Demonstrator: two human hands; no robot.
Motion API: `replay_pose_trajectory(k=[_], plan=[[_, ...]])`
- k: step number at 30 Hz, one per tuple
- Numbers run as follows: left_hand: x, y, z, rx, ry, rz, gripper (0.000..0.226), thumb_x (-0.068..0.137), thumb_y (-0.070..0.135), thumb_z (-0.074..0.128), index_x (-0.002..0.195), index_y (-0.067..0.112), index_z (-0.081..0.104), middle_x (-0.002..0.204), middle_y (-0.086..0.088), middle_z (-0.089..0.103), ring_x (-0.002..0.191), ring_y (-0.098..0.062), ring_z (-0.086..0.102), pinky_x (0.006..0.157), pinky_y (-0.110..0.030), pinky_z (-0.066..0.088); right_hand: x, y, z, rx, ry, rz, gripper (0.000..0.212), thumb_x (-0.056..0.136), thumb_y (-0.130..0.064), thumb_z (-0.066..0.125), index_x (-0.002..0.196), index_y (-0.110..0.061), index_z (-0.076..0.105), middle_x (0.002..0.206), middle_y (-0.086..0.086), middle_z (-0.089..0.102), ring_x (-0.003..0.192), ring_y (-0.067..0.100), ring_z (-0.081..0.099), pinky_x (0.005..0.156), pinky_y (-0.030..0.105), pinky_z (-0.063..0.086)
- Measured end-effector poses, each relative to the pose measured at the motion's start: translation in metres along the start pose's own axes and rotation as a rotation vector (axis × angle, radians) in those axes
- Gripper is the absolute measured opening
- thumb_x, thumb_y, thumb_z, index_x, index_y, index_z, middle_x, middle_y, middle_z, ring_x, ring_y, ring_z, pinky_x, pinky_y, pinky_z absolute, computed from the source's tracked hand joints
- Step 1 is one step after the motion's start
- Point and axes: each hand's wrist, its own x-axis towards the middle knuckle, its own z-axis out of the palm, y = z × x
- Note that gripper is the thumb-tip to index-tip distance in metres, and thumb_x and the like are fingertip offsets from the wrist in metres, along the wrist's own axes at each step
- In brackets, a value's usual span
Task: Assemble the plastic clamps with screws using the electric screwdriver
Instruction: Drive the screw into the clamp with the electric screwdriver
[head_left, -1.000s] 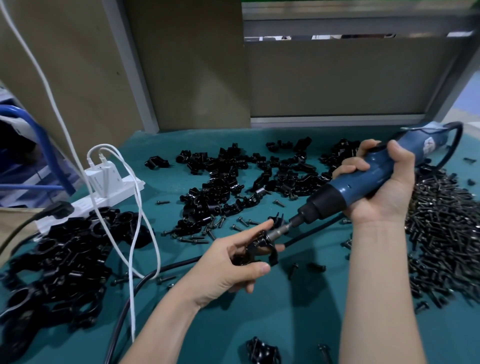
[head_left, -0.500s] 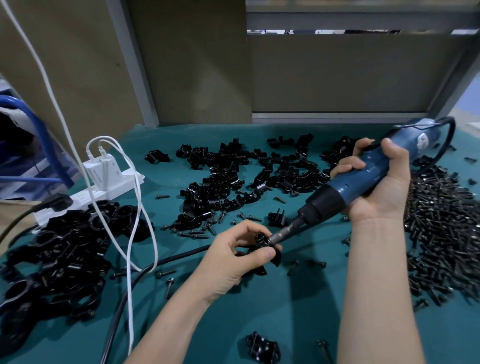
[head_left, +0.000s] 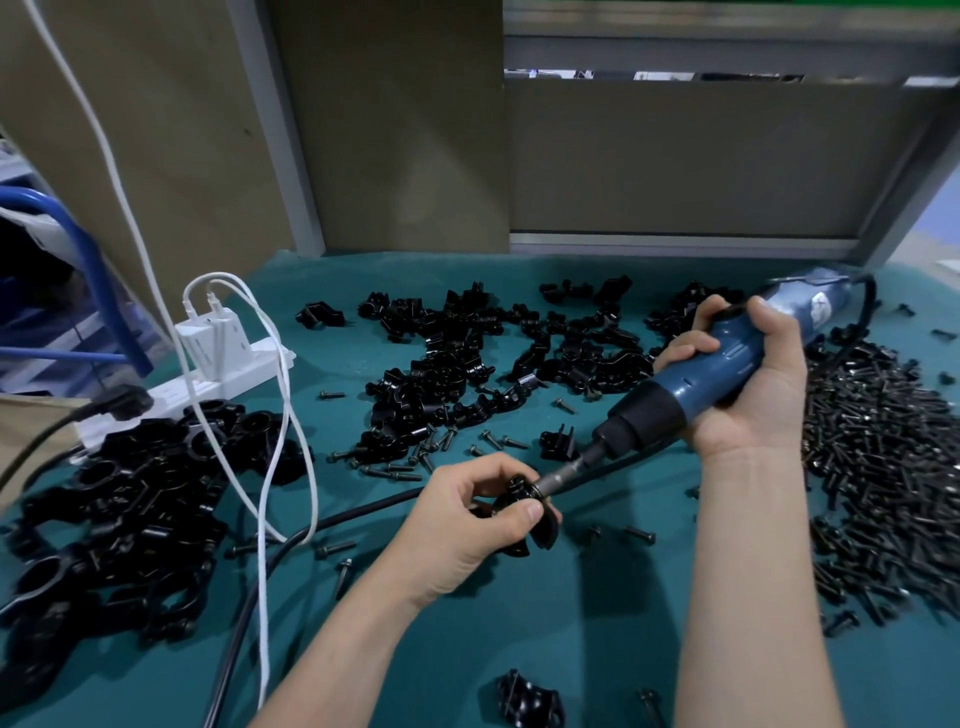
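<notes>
My left hand (head_left: 467, 512) grips a black plastic clamp (head_left: 524, 519) just above the green mat, thumb on its front. My right hand (head_left: 748, 384) is wrapped round the blue electric screwdriver (head_left: 727, 369), which slants down to the left. Its metal bit (head_left: 563, 475) meets the top of the held clamp, where a screw head sits. Loose clamp halves (head_left: 467, 364) lie scattered across the middle of the mat. A big heap of black screws (head_left: 878, 467) lies at the right. Assembled clamps (head_left: 119, 499) are piled at the left.
A white power strip (head_left: 218, 371) with a charger and white cables (head_left: 275, 415) sits at the left. A black cord (head_left: 311, 530) runs across the mat under my left wrist. One clamp (head_left: 527, 699) and stray screws lie near the front edge. Brown panels close the back.
My left hand turned the clamp and curled its fingers tighter round it. The screwdriver bit stayed on the clamp. Both hands shifted slightly lower and nearer.
</notes>
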Motion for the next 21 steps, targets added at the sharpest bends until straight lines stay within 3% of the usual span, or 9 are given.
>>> replay_pose_trajectory(k=[6, 14, 18, 21], plan=[[0.0012, -0.0027, -0.0015, 0.066, 0.025, -0.021, 0.019, 0.068, 0.038, 0.069, 0.08, 0.023, 0.069, 0.092, -0.022, 0.07, 0.076, -0.025, 0.063, 0.068, -0.033, 0.052, 0.0019, 0.0074, -0.0069, -0.009, 0.203, 0.043, 0.02, 0.085, -0.025, 0.064, 0.092, -0.014, 0.049, 0.075, 0.0, 0.059, 0.051, 0.007, 0.05, 0.051, 0.019, 0.047], [0.001, -0.0036, -0.0018, 0.111, 0.068, 0.004, 0.015, 0.069, 0.037, 0.064, 0.081, 0.028, 0.066, 0.088, -0.019, 0.069, 0.069, -0.022, 0.06, 0.065, -0.039, 0.048, 0.0018, 0.0096, -0.0031, -0.007, 0.186, 0.003, 0.016, 0.086, -0.024, 0.063, 0.088, -0.016, 0.05, 0.074, -0.001, 0.06, 0.051, 0.007, 0.049, 0.05, 0.02, 0.047], [0.0013, -0.003, -0.0021, 0.134, 0.053, 0.002, 0.022, 0.072, 0.045, 0.064, 0.091, 0.035, 0.067, 0.094, -0.023, 0.067, 0.061, -0.02, 0.054, 0.052, -0.022, 0.044, 0.001, 0.007, -0.0035, 0.0, 0.14, -0.019, 0.019, 0.087, -0.025, 0.061, 0.095, -0.016, 0.047, 0.076, -0.002, 0.06, 0.052, 0.007, 0.048, 0.052, 0.019, 0.045], [0.0012, -0.0032, -0.0015, 0.186, 0.023, -0.005, 0.023, 0.074, 0.048, 0.06, 0.092, 0.036, 0.065, 0.092, -0.029, 0.065, 0.056, -0.019, 0.046, 0.044, -0.018, 0.035, 0.0011, 0.0046, -0.006, -0.013, 0.139, -0.023, 0.024, 0.086, -0.025, 0.062, 0.1, -0.016, 0.045, 0.077, -0.002, 0.06, 0.054, 0.007, 0.048, 0.054, 0.019, 0.045]])
